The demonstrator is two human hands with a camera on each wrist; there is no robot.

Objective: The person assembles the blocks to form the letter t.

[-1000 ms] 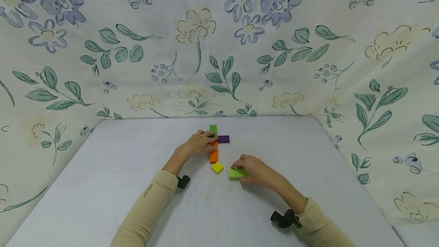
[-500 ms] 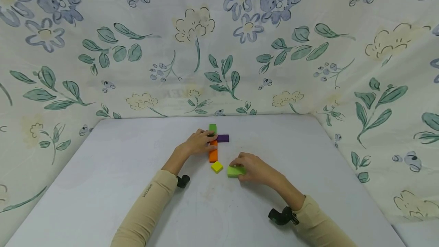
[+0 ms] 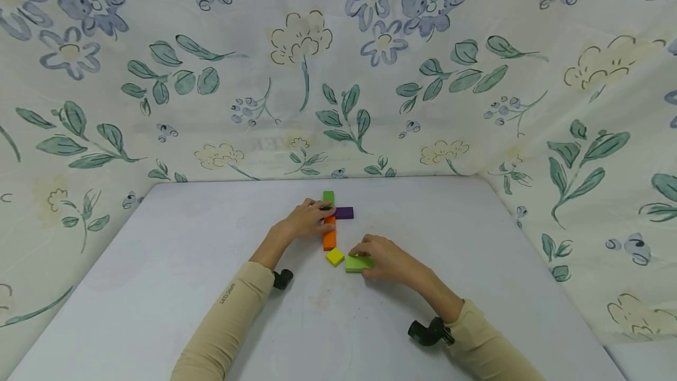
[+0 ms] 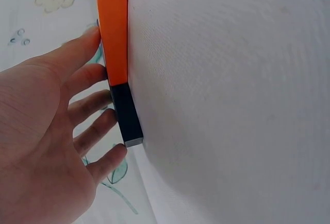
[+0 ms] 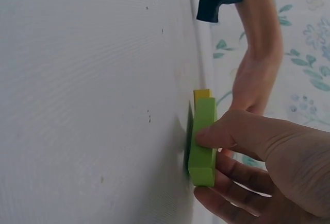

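Observation:
My right hand (image 3: 388, 260) pinches a light green block (image 3: 357, 264) between thumb and fingers, just right of a yellow block (image 3: 335, 257) turned cornerwise. In the right wrist view the thumb lies along the long side of the light green block (image 5: 204, 149). My left hand (image 3: 304, 219) rests at the left side of a line of blocks. Its thumb touches the orange block (image 4: 113, 33) and its other fingertips lie along a dark purple block (image 4: 127, 113). The purple block (image 3: 345, 213) sticks out crosswise to the right, and a green block (image 3: 328, 197) stands beyond it.
The blocks lie on a white table (image 3: 158, 287) with a floral curtain (image 3: 238, 93) behind it. Black wrist-worn devices sit at the left cuff (image 3: 282, 279) and right cuff (image 3: 431, 332).
My right hand has moved a little left, bringing the light green block closer to the yellow block. My left hand has stayed at the line of blocks.

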